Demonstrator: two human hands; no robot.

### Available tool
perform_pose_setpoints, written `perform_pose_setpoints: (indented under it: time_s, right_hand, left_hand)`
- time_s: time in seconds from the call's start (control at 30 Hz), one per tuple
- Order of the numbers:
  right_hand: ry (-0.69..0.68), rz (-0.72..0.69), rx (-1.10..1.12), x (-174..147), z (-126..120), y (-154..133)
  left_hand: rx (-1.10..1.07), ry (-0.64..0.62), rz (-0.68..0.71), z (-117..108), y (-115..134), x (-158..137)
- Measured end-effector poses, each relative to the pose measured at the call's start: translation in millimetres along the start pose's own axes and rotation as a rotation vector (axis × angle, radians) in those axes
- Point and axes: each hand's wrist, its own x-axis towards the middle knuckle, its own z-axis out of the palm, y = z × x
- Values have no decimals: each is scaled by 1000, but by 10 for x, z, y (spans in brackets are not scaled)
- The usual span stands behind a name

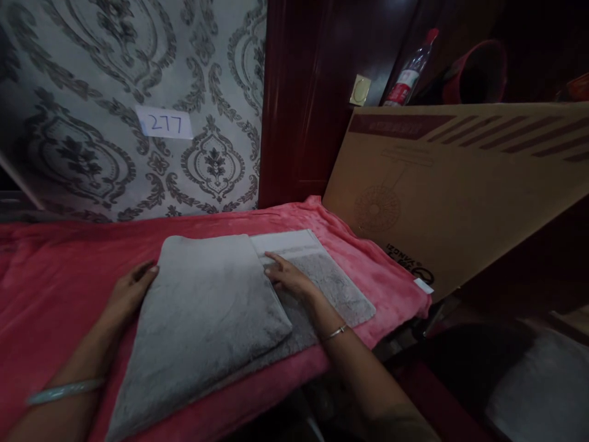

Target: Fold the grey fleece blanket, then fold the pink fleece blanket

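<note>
A grey plush cloth lies on a pink blanket, its upper panel smooth and roughly square. Under its right side a second grey plush panel with a pale strip along the far edge sticks out; I cannot tell whether both are one folded piece. My left hand is at the left edge of the upper panel, thumb and fingers closed on that edge. At the opposite edge is my right hand, index finger stretched over the pale strip and thumb close to the upper panel's edge.
The pink blanket covers the work surface. A large cardboard box leans at the right, with a red-capped bottle behind it. Patterned wallpaper bears a paper marked 277. Dark red wood panelling stands behind.
</note>
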Motion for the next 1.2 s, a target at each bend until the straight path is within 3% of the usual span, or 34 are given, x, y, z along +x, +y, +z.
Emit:
perform_pose_setpoints:
  time_s: [0.17, 0.33, 0.53, 0.73, 0.9, 1.1, 1.2]
  right_hand:
    - [28, 18, -123, 575, 137, -127]
    - [87, -179, -243, 883, 287, -13]
    - [227, -281, -261, 796, 260, 178]
    - [149, -153, -122, 793, 273, 106]
    - [192, -62, -1, 799, 274, 62]
    - [133, -56, -40, 754, 310, 43]
    - [225, -107, -140, 735, 299, 43]
  left_hand:
    - [-233, -48, -90, 16, 4, -56]
    - [-205, -136, -52, -35, 40, -98]
    - [-204, -202, 27, 6, -72, -51]
    - [-229, -289, 32, -32, -44, -116]
    - [-214, -270, 50, -47, -49, -112]
    - [-158, -255, 77, -56, 6, -154]
    - [-105, -256, 91, -61, 61, -195]
